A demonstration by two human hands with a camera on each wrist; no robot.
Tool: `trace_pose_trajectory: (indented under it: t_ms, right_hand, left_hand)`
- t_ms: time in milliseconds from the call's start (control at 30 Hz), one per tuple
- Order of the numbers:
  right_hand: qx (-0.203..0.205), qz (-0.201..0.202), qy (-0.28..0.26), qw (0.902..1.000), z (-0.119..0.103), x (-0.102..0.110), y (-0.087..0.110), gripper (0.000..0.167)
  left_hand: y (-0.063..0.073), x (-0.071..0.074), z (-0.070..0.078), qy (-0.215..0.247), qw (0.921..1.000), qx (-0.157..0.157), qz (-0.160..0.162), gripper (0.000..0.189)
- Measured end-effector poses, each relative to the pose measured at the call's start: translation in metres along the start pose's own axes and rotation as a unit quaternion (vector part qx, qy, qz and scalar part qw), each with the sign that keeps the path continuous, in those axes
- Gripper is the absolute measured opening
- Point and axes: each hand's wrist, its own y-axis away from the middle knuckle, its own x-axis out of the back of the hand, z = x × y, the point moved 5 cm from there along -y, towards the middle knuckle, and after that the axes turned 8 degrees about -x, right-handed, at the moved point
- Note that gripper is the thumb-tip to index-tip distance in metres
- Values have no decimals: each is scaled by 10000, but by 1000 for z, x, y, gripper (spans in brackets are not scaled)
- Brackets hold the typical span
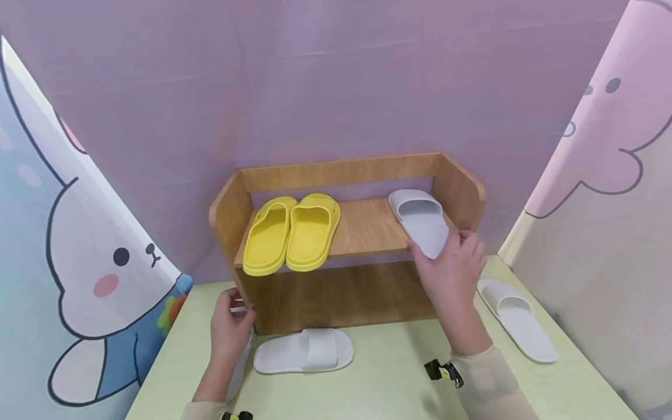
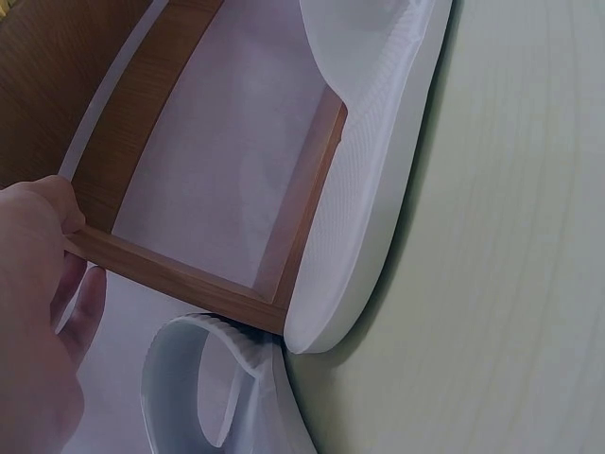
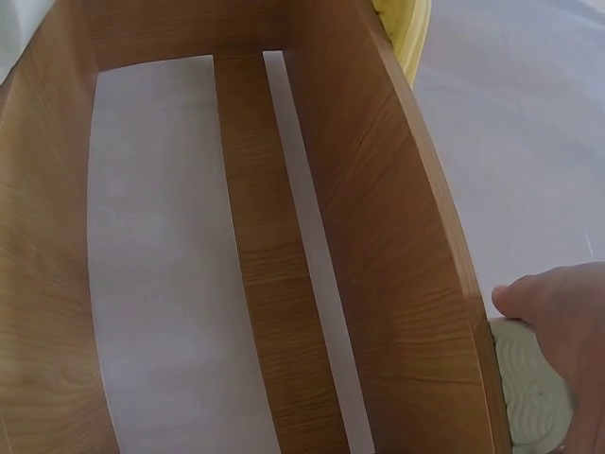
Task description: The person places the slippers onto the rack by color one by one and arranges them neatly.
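Observation:
A two-tier wooden shoe rack (image 1: pixel 367 230) stands against the back wall. On its upper shelf, toward the right end, lies a pale grey slipper (image 1: pixel 420 219). My right hand (image 1: pixel 454 268) holds it at the heel, thumb on one side and fingers on the other. In the right wrist view the wavy sole (image 3: pixel 535 390) juts past the shelf edge under that hand. My left hand (image 1: pixel 228 326) grips the front edge of the rack's left side panel (image 2: pixel 180 282). A pair of yellow slippers (image 1: pixel 291 236) sits side by side at the shelf's left.
One white slipper (image 1: pixel 304 351) lies crosswise before the rack on the pale table (image 1: pixel 388 373). Another white slipper (image 1: pixel 240 370) is partly hidden behind my left forearm. To the rack's right lies a third white slipper (image 1: pixel 520 321). Cartoon-printed cloth (image 1: pixel 105 251) hangs at the sides.

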Motion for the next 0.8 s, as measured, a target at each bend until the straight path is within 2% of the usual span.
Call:
trace_pose_trajectory:
  t_ms: [433,633,800]
  right_hand:
    - [199,87,-99,9997,0,2,2,89]
    - [126,-60,-65,9999,-1,3,2,90]
    - [64,-208,-256,9994,2,6,2,92]
  left_hand:
    - [1,-1,-2,-77,9999,-84,51,48]
    - [1,-1,-2,-61,10000,-55,31,48]
    - [1,-1,-1,-56,10000,-54,17,49]
